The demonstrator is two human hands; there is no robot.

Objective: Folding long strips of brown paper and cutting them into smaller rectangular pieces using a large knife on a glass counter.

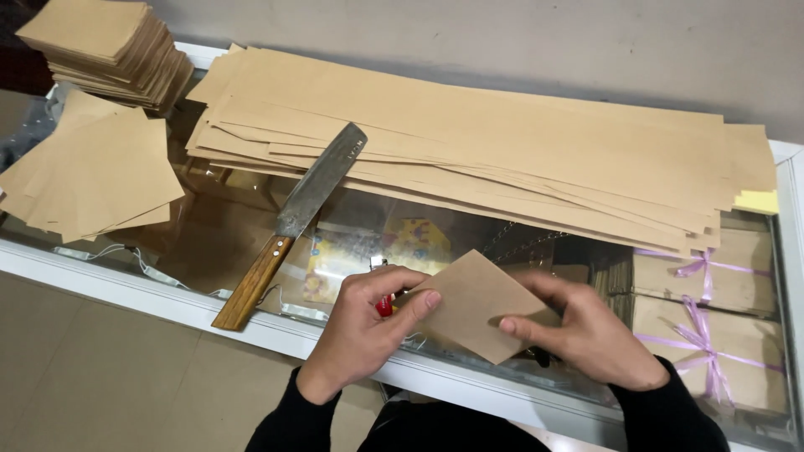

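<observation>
Both of my hands hold one folded piece of brown kraft paper (pixel 473 301) above the front edge of a glass counter. My left hand (pixel 368 322) pinches its left corner between thumb and fingers. My right hand (pixel 586 331) grips its right side, thumb on top. Something small and red (pixel 384 306) shows under my left hand; I cannot tell what it is. A large cleaver-like knife (pixel 293 219) with a wooden handle lies on the glass to the left, its blade resting on the long paper strips.
A wide stack of long brown paper strips (pixel 502 142) covers the back of the glass counter (pixel 209 243). Cut brown sheets (pixel 92 172) lie at the left, with a taller pile (pixel 109 50) behind. Boxes tied with purple ribbon (pixel 712 326) sit under the glass at right.
</observation>
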